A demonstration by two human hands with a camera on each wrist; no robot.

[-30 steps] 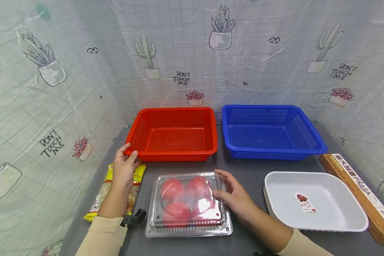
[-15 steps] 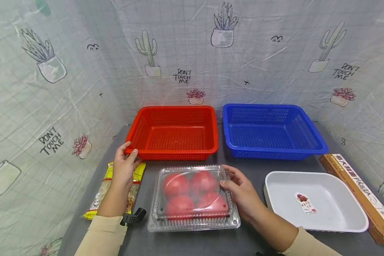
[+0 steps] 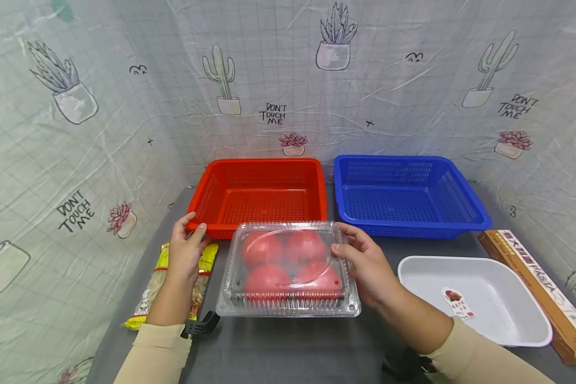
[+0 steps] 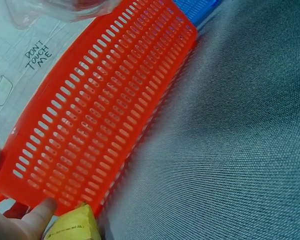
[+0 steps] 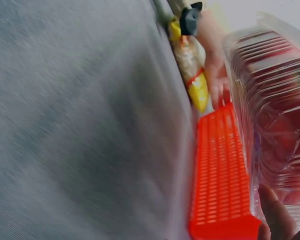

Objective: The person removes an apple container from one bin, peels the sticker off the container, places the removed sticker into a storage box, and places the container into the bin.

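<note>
In the head view my right hand [image 3: 372,266] grips the right side of a clear plastic clamshell box [image 3: 288,306], its thumb on top. Several round red fruits, which look like tomatoes, fill the box. It is held above the table, just in front of the red basket [image 3: 264,233], hiding part of that basket's near wall. My left hand [image 3: 187,248] holds the basket's near left corner; the left wrist view has its thumb [image 4: 40,215] against the perforated wall. From the right wrist view, ribbed sides of the box [image 5: 270,65] rise above the table, a fingertip pressing its underside.
A yellow-ended food bag [image 3: 146,301] lies under my left forearm. The blue basket [image 3: 413,226] stands right of the red one. Farther right are a white tray [image 3: 489,298] with a sticker and a long brown pasta box [image 3: 533,288]. A patterned curtain [image 3: 288,80] encloses the table.
My right hand has lifted the clamshell box off the table and moved it up and forward toward the red basket. The left hand has stayed on the basket's corner.
</note>
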